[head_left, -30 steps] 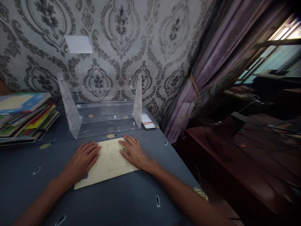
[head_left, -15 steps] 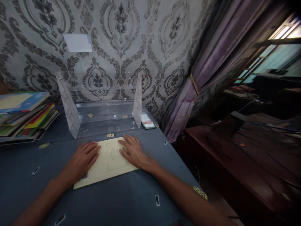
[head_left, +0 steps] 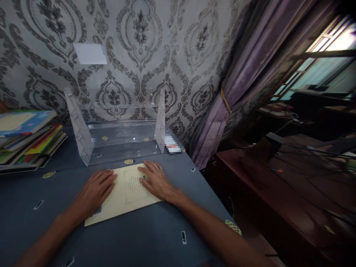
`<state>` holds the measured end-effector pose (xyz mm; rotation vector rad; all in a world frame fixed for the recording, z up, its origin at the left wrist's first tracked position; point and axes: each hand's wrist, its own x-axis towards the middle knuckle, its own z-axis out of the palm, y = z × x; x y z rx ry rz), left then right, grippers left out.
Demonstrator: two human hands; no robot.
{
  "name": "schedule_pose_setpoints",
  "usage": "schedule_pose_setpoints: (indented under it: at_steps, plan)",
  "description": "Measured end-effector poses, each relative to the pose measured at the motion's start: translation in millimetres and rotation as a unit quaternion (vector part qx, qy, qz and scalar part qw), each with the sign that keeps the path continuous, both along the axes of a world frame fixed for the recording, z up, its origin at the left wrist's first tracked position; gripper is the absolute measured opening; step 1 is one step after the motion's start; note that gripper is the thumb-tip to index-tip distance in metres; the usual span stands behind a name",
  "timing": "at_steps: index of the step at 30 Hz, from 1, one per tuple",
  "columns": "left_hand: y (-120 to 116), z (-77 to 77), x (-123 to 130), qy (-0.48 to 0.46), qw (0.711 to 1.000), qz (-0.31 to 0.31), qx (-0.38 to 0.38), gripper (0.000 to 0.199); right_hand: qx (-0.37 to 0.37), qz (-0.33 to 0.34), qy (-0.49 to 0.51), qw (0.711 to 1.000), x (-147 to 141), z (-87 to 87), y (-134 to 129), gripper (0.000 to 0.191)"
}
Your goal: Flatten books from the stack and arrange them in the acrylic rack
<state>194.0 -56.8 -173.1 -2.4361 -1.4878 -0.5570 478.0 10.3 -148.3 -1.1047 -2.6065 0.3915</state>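
Both palm-down on cream page (head_left: 119, 207) — left hand (head_left: 96, 190), right hand (head_left: 159, 183) — fingers (head_left: 144, 171) slightly apart

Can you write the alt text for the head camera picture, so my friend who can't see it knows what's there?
Two bare hands, the left hand and the right hand, rest flat on a cream printed booklet on a blue-gray table. Behind it stands a clear rack, with stacked books at the left and a purple curtain at the right.
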Motion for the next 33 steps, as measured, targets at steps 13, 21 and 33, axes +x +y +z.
schedule_pose_setpoints:
  at_steps: [13, 21, 33]
  plan:
    - [-19.3, 5.1, 36.5, 0.051, 0.992, -0.115, 0.026, 0.048, 0.010, -0.002, 0.007, 1.000, -0.1, 0.9, -0.5, 0.044]
    - [-27.7, 12.1, 35.8, 0.087, 0.988, -0.124, 0.005, 0.073, -0.024, -0.009, -0.005, 1.000, -2.0, -1.3, 0.4, 0.047]
    - [-30.8, 3.2, 45.0, 0.086, 0.990, -0.111, 0.000, 0.058, 0.009, 0.002, 0.002, 1.000, 0.8, -7.4, 4.2, 0.046]
